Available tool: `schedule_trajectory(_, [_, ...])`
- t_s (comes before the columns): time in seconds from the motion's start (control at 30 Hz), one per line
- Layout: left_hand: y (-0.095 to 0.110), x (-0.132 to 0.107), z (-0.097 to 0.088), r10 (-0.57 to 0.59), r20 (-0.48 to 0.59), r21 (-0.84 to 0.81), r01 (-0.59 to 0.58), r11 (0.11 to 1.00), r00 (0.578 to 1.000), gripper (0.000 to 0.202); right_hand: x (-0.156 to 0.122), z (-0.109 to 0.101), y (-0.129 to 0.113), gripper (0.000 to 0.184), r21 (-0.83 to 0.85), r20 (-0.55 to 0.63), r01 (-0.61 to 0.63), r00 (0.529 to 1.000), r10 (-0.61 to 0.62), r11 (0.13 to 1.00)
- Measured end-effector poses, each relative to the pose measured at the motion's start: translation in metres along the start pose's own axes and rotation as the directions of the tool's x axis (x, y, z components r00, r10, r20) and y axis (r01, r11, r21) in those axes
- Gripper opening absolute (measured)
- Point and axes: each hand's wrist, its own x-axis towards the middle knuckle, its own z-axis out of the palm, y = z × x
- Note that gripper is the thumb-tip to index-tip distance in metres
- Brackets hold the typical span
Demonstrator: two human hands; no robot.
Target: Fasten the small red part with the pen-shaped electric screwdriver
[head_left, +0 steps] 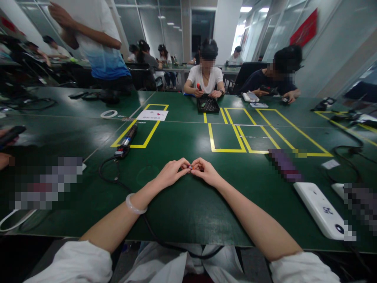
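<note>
Over the middle of the green table, my left hand (173,172) and my right hand (205,171) meet fingertip to fingertip. Both are pinched closed. Between them shows a tiny coloured thing (190,167), orange-red on the right and darker, bluish on the left. It is too small to name, and whether it is one piece or two I cannot tell. A bracelet (136,204) circles my left wrist. To the left of my left hand lies an electric screwdriver (127,140) with its black cable (103,167).
A white power bank (321,210) and a blurred-out phone-like slab (284,164) lie at right. Yellow tape (228,150) marks rectangles; a paper sheet (153,114) and white tape roll (108,114) lie farther back. Across the table, a person works over a black tray (207,104).
</note>
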Motion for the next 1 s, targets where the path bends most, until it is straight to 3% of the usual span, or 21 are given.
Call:
schedule_trajectory(0.13, [-0.011,0.004,-0.012,0.003,-0.02,0.062,-0.002,0.998,1.0,0.031,0.0,-0.001,0.002,0.026,-0.013,0.0,0.01,1.0,-0.01,1.0])
schedule_trajectory(0.23, [-0.044,0.004,-0.034,-0.072,-0.257,0.279,0.145,0.949,0.964,0.035,0.001,-0.003,0.004,0.025,-0.024,-0.025,0.005,1.0,-0.005,1.0])
schedule_trajectory(0.3, [-0.075,-0.003,-0.054,-0.159,-0.476,0.402,0.374,0.836,0.865,0.042,0.001,-0.003,0.005,0.024,-0.043,-0.033,0.0,0.999,-0.002,0.999])
schedule_trajectory(0.4, [-0.12,-0.02,-0.083,-0.303,-0.641,0.431,0.657,0.618,0.705,0.062,0.001,-0.003,0.004,0.023,-0.083,-0.03,-0.003,1.0,0.001,0.997])
schedule_trajectory(0.47, [-0.142,-0.032,-0.099,-0.443,-0.652,0.377,0.77,0.514,0.615,0.072,0.001,-0.003,0.003,0.023,-0.102,-0.025,-0.007,1.0,0.004,0.995])
schedule_trajectory(0.57, [-0.16,-0.044,-0.115,-0.578,-0.609,0.318,0.835,0.449,0.543,0.063,0.001,-0.004,0.003,0.022,-0.104,-0.023,-0.004,1.0,0.002,0.995])
schedule_trajectory(0.73, [-0.17,-0.05,-0.128,-0.659,-0.553,0.245,0.855,0.457,0.511,0.065,0.001,-0.004,0.003,0.023,-0.115,-0.019,-0.002,1.0,0.0,0.993])
schedule_trajectory(0.87, [-0.167,-0.046,-0.123,-0.658,-0.539,0.223,0.842,0.491,0.527,0.064,0.001,-0.004,0.005,0.025,-0.12,-0.038,-0.004,0.999,0.0,0.993])
schedule_trajectory(1.0, [-0.148,-0.036,-0.103,-0.602,-0.559,0.257,0.81,0.528,0.57,0.061,0.002,-0.004,0.007,0.025,-0.117,-0.074,0.013,0.997,-0.022,0.993])
